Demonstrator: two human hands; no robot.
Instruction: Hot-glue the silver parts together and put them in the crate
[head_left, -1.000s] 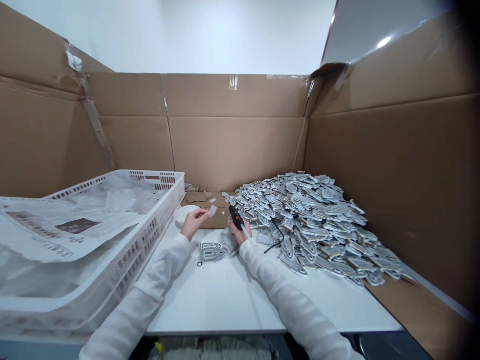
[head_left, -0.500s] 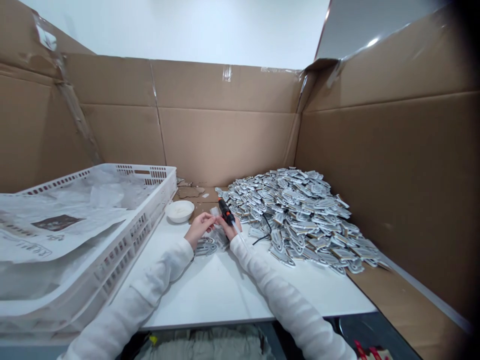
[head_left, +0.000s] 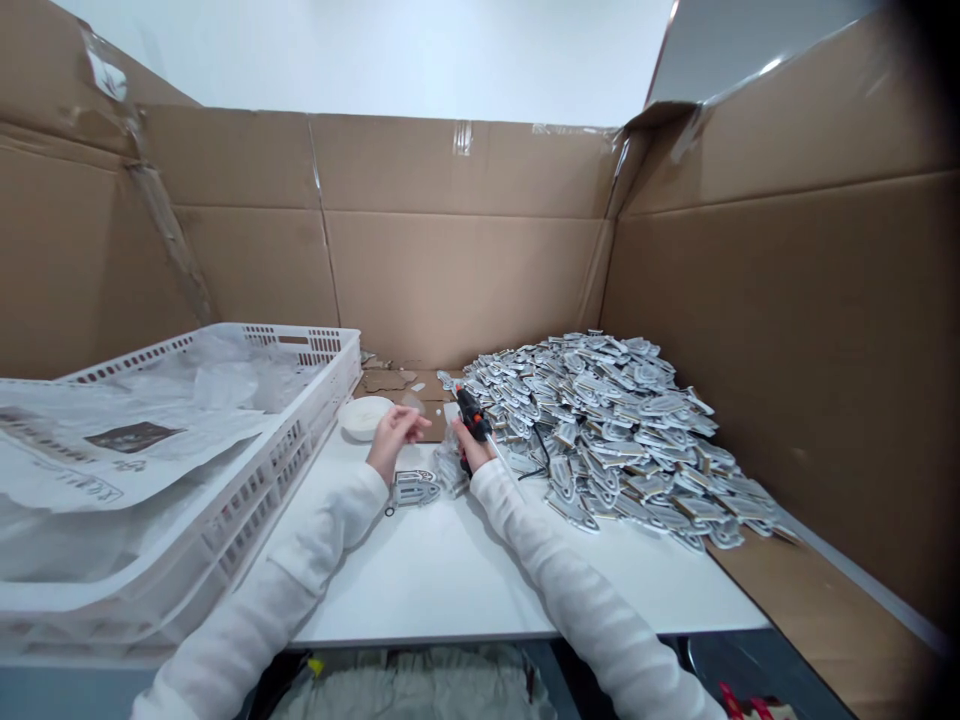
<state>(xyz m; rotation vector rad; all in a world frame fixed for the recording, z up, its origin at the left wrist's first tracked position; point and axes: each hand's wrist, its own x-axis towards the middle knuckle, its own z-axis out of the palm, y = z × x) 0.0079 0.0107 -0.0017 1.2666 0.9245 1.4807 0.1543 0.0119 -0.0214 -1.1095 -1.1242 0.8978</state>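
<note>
My right hand (head_left: 474,452) grips a black glue gun (head_left: 470,408) with orange parts; a whitish glue stick sticks out of its back over my wrist. To the left, my left hand (head_left: 399,438) hovers over the table beside a white bowl (head_left: 365,417), fingers stretched out and apart, nothing visible in them. Below it lies a flat grey-and-white cut-out piece (head_left: 415,489) with a small ring at its left end. Crumpled clear plastic (head_left: 448,468) rests between this piece and my right hand.
A large heap of similar flat pieces (head_left: 600,430) covers the table's right side. At the left stands a white plastic crate (head_left: 300,420) holding plastic bags and a printed sheet (head_left: 142,450). Cardboard walls (head_left: 465,280) enclose the table (head_left: 427,590). A black cord (head_left: 541,450) lies by the heap.
My hands have moved apart: the left one has drawn away toward the bowl, uncovering the flat piece. The glue gun stays in my right hand. The view has shifted slightly.
</note>
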